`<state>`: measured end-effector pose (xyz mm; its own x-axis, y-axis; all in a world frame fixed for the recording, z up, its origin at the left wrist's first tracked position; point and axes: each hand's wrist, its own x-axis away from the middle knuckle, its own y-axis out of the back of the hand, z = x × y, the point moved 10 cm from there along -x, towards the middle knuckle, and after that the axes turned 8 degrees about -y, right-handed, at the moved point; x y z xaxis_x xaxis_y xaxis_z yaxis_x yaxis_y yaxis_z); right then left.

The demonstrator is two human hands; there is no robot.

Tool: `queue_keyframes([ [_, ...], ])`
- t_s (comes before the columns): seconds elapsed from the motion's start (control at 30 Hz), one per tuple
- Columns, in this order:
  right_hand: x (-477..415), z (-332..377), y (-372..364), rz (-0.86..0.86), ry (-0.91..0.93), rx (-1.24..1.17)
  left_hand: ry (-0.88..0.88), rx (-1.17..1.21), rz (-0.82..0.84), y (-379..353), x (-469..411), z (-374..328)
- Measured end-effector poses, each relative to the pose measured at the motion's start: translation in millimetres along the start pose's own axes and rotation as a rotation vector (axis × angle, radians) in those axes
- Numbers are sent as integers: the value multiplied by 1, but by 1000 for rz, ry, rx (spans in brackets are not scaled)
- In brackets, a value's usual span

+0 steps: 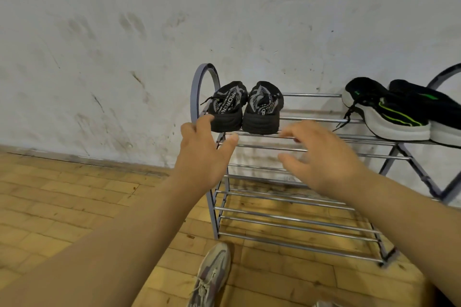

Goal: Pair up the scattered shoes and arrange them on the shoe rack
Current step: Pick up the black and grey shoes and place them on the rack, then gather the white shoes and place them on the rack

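A pair of black knit shoes with white lettering (pixel 245 107) stands side by side at the left end of the top shelf of a grey metal shoe rack (pixel 311 119), heels toward me. At the shelf's right end sits a pair of black sneakers with white soles and green stripes (pixel 394 112). My left hand (pixel 203 154) hovers open just in front of the left black shoe, fingertips close to its heel. My right hand (pixel 321 157) is open too, fingers spread, just right of the pair and over the front bars.
The rack stands against a scuffed white wall (pixel 124 45) on a yellow wood-block floor (pixel 62 207). Its lower shelves hold nothing. A grey laced sneaker (pixel 212 274) shows on the floor below the rack's front left corner, beside my left forearm.
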<state>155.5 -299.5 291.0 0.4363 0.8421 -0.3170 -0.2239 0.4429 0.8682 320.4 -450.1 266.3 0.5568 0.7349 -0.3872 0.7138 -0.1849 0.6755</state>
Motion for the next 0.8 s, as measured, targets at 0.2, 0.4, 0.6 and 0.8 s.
queue_keyframes([
  [0.2,82,-83,-58,713,-111,247,-62,-89,628,-78,55,-10],
  [0.4,169,-155,-105,1106,-266,400,-191,-168,1004,-163,95,-37],
  [0.6,198,-202,-114,1201,-293,480,-286,-172,1190,-246,116,-61],
  [0.8,223,-285,-143,1284,-370,323,-302,-253,1296,-324,135,-51],
])
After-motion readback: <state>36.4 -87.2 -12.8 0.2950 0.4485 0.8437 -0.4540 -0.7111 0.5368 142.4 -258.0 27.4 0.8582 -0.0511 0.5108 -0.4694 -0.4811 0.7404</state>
